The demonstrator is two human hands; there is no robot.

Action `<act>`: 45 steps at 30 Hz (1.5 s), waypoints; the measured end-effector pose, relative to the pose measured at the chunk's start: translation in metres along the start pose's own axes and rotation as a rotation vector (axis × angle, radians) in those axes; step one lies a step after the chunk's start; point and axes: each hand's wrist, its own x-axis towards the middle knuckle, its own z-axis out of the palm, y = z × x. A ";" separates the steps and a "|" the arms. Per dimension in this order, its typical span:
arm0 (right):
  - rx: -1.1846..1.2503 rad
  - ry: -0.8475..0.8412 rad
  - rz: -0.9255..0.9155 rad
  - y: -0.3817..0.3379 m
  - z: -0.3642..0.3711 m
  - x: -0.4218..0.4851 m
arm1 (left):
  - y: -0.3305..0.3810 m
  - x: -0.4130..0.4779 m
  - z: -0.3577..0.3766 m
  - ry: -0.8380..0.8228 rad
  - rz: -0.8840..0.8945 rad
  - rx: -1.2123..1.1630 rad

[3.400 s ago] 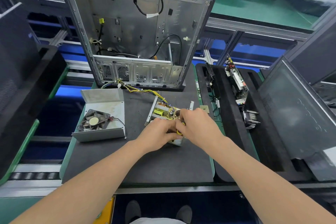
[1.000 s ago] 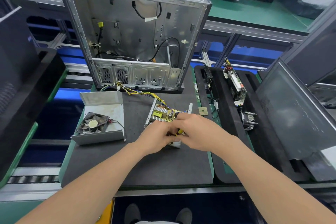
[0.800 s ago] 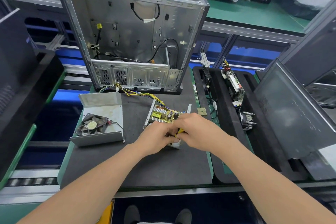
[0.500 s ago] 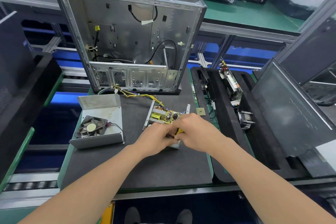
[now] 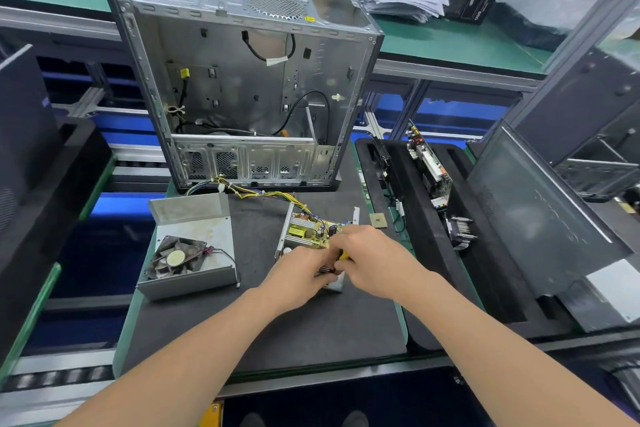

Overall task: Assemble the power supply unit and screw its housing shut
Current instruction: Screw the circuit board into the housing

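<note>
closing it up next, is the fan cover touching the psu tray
Apart. The head view shows a strip of bare dark mat between the fan cover and the PSU tray.

Both bare arms stretch forward and come together at the near end of the power supply box (image 5: 304, 234). The left hand (image 5: 298, 276) is palm down, its fingers curled toward the right hand (image 5: 372, 255). The right hand pinches a small yellow thing (image 5: 344, 255). The two hands touch at the fingertips, just above the box's near end.
</note>
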 end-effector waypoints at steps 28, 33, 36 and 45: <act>0.414 0.557 0.221 0.062 -0.020 -0.009 | 0.023 0.000 -0.002 -0.044 -0.124 0.288; 0.442 0.535 0.215 0.086 -0.018 -0.008 | 0.019 0.001 -0.004 -0.097 -0.140 0.221; 0.480 0.528 0.225 0.096 -0.013 -0.004 | 0.013 0.001 -0.017 -0.182 -0.139 0.239; 0.536 0.430 0.206 0.110 0.000 0.008 | -0.003 0.002 -0.051 -0.168 -0.077 0.639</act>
